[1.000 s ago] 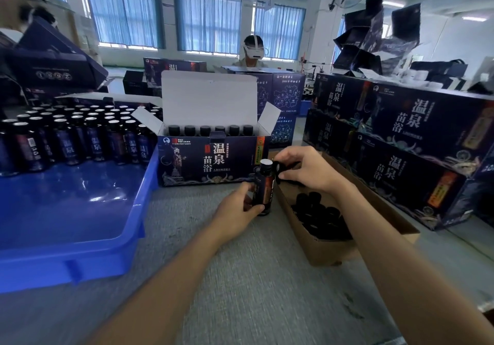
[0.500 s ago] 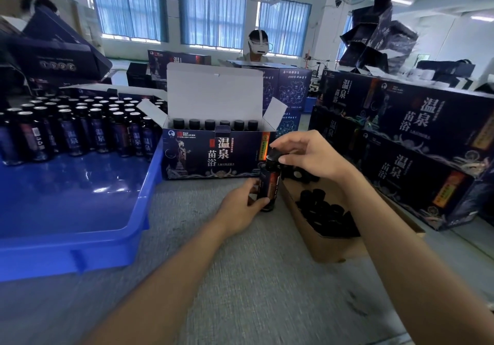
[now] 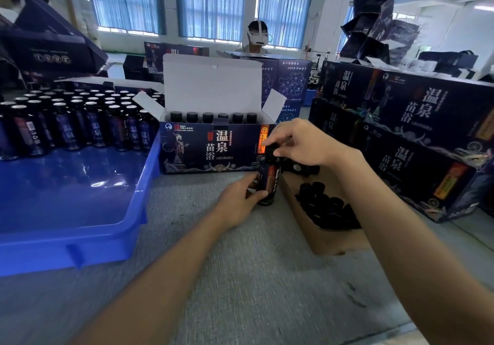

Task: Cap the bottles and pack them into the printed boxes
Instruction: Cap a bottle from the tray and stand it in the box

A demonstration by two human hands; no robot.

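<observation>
A small dark bottle [image 3: 268, 178] stands upright on the grey table. My left hand [image 3: 240, 200] grips its lower body. My right hand [image 3: 299, 144] is over its top, fingers and thumb pinching a black cap [image 3: 270, 149] on the neck. Behind it stands an open printed box [image 3: 211, 149] with its white lid up and a row of capped bottles [image 3: 211, 117] inside. A cardboard tray [image 3: 320, 235] to the right holds several loose black caps [image 3: 323, 205].
A blue plastic crate [image 3: 112, 224] at the left holds several uncapped bottles [image 3: 80, 120] along its far side. Closed printed boxes [image 3: 417, 141] are stacked at the right. Another person sits behind boxes across the table.
My right hand brought the black cap from beside the bottle onto its top, covering the silver mouth. My left hand kept holding the bottle on the table.
</observation>
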